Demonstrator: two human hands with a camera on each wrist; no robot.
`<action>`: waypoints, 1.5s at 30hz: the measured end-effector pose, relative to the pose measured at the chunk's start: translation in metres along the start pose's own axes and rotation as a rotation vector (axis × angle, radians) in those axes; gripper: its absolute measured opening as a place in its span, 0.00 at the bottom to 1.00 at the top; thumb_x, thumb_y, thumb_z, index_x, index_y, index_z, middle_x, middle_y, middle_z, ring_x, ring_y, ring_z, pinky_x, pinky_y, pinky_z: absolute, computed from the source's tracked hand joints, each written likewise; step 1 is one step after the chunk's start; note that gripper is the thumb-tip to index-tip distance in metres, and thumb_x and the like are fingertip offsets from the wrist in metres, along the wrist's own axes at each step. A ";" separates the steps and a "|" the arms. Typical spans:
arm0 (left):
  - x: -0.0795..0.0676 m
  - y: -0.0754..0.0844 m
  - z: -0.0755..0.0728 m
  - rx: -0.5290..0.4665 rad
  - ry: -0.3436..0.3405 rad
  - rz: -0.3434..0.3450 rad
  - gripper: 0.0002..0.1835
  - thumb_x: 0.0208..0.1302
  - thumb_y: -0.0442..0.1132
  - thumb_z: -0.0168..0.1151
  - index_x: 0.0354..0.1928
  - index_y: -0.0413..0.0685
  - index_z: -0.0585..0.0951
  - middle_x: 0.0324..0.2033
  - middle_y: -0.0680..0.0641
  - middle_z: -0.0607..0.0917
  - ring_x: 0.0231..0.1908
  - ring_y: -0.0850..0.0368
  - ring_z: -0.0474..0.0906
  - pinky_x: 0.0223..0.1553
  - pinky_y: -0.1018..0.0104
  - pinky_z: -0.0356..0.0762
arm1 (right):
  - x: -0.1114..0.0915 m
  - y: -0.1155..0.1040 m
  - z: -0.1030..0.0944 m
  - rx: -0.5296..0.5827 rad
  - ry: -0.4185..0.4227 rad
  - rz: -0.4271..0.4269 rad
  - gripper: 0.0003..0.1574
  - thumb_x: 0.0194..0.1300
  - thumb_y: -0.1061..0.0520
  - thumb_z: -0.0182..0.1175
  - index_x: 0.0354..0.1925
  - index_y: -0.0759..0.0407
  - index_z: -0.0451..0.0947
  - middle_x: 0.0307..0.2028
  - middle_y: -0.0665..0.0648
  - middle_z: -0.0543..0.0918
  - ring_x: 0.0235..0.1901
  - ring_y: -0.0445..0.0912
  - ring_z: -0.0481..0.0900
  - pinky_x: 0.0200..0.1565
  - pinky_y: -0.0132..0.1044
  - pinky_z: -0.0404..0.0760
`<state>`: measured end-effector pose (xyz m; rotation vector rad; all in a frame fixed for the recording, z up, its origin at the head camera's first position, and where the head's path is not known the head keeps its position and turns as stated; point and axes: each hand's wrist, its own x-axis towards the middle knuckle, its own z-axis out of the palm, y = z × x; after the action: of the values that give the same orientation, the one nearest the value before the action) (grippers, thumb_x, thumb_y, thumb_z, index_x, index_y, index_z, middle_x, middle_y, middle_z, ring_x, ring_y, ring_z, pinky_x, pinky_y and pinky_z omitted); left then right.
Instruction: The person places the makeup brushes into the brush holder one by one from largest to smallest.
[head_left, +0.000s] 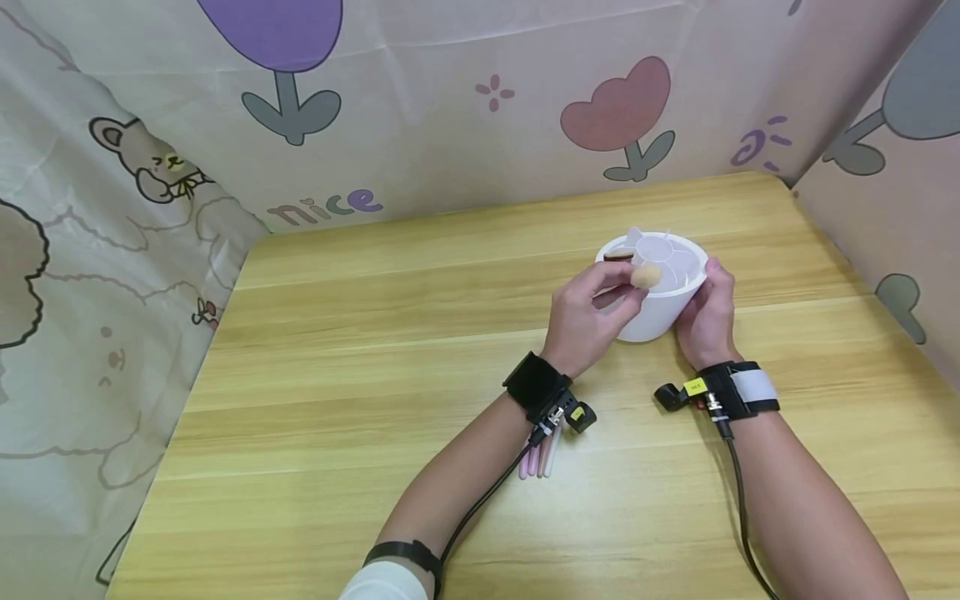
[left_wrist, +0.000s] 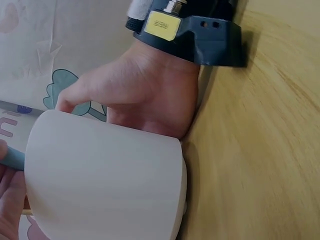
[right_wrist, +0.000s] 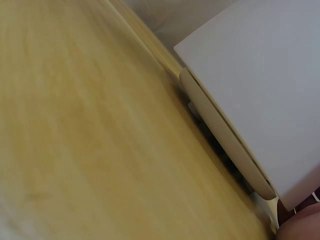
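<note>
A white round holder [head_left: 651,318] with clear divided compartments stands on the table, and a dark-edged tan piece [head_left: 619,256] shows at its left rim. My left hand [head_left: 588,312] is at its near left side, pinching what looks like a makeup brush with a fluffy tan head [head_left: 646,277]. In the left wrist view, a blue-grey handle [left_wrist: 13,158] shows between those fingers and the holder's rim. With thumb at the rim, my right hand [head_left: 707,321] grips the holder's right side. The right wrist view has the holder's outer wall [right_wrist: 260,90] up close; most of that hand is hidden.
Several slim pink and white handles [head_left: 541,457] lie on the wooden table [head_left: 360,375], partly under the left forearm. A printed cloth [head_left: 450,142] hangs behind the table and at both sides. Cables [head_left: 742,500] run from the wrist cameras along the arms.
</note>
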<state>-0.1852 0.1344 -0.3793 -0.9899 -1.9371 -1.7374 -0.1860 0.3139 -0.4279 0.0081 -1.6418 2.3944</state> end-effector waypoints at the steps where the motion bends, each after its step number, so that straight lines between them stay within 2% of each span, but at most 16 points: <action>1: 0.000 -0.001 0.000 0.002 -0.001 0.001 0.12 0.58 0.28 0.65 0.43 0.32 0.78 0.45 0.39 0.83 0.46 0.61 0.81 0.46 0.77 0.78 | 0.000 0.000 0.000 0.000 0.000 0.000 0.38 0.70 0.36 0.34 0.67 0.56 0.62 0.64 0.55 0.66 0.65 0.47 0.60 0.67 0.36 0.55; 9: -0.001 -0.001 -0.001 0.015 -0.003 -0.004 0.12 0.58 0.28 0.65 0.44 0.33 0.78 0.44 0.40 0.83 0.45 0.61 0.81 0.46 0.78 0.78 | 0.001 0.001 0.001 0.017 -0.006 -0.015 0.37 0.70 0.37 0.35 0.68 0.56 0.63 0.64 0.56 0.66 0.65 0.47 0.60 0.66 0.36 0.56; 21: -0.001 -0.002 -0.001 0.025 -0.019 0.004 0.11 0.59 0.29 0.64 0.44 0.34 0.78 0.47 0.40 0.83 0.46 0.63 0.81 0.46 0.79 0.78 | 0.001 0.001 -0.001 -0.022 0.001 -0.004 0.38 0.71 0.36 0.33 0.68 0.55 0.62 0.65 0.55 0.65 0.65 0.47 0.60 0.67 0.36 0.56; 29: -0.001 -0.004 -0.001 0.039 -0.019 -0.004 0.12 0.57 0.27 0.66 0.44 0.32 0.78 0.46 0.38 0.83 0.45 0.58 0.82 0.46 0.78 0.78 | 0.001 0.000 0.001 -0.030 -0.009 0.000 0.38 0.71 0.36 0.32 0.69 0.54 0.62 0.65 0.55 0.65 0.66 0.47 0.59 0.67 0.36 0.55; 40: 0.000 -0.002 -0.002 0.053 -0.024 -0.005 0.12 0.58 0.29 0.65 0.44 0.34 0.78 0.47 0.40 0.83 0.46 0.62 0.81 0.47 0.80 0.77 | 0.002 0.000 0.000 -0.025 0.000 -0.005 0.38 0.70 0.36 0.33 0.68 0.54 0.62 0.65 0.55 0.66 0.65 0.47 0.60 0.66 0.36 0.56; 45: 0.000 -0.002 -0.001 0.035 -0.013 0.004 0.11 0.58 0.28 0.65 0.44 0.34 0.79 0.46 0.40 0.83 0.46 0.60 0.82 0.47 0.78 0.77 | 0.002 0.000 0.000 -0.022 0.006 0.002 0.38 0.70 0.36 0.34 0.68 0.54 0.62 0.64 0.54 0.66 0.65 0.47 0.61 0.67 0.37 0.56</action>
<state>-0.1866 0.1330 -0.3808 -0.9949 -1.9654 -1.6927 -0.1876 0.3144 -0.4277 -0.0044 -1.6662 2.3751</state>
